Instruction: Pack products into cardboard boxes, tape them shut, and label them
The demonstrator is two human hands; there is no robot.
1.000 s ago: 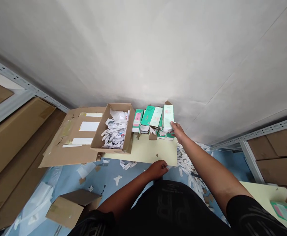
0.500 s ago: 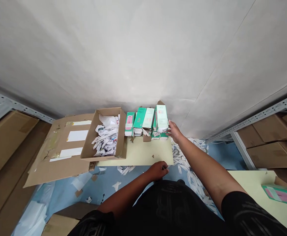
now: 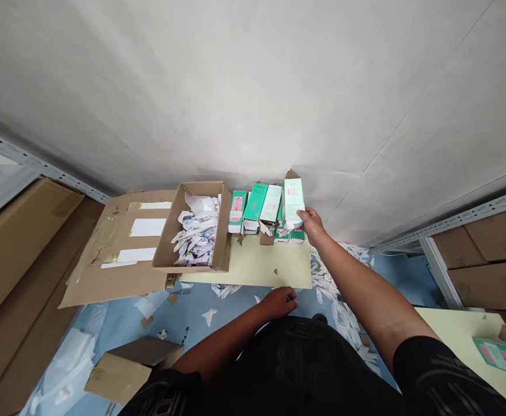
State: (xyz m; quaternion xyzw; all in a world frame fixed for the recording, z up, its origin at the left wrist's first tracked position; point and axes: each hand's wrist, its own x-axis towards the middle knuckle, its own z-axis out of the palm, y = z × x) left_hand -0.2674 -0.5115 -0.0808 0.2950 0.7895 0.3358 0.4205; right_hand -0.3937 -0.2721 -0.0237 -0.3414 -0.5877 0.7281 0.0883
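Observation:
At the right end of a row of small cartons, my right hand (image 3: 312,226) grips the lower right corner of a pale green and white carton (image 3: 294,202), thumb on its front face. The carton's top flap stands up, and it rests on other green cartons (image 3: 296,236) lying underneath. To its left lean a pale carton (image 3: 270,203), a green carton (image 3: 255,201) and a green carton with a pink panel (image 3: 237,209). My left hand (image 3: 282,303) hangs in front of the table's near edge, its fingers curled and nothing visible in them.
A cardboard box (image 3: 161,254) of crumpled paper stands on the pale yellow table (image 3: 253,268), beside a flattened cardboard sheet (image 3: 114,254). Paper scraps (image 3: 339,289) litter the blue floor. Shelving with cartons (image 3: 491,283) flanks the right; another green carton (image 3: 502,355) lies on a second table.
My right hand has closed on the lower corner of the pale carton, its thumb now over the front. The view has shifted slightly; my left hand has stayed curled.

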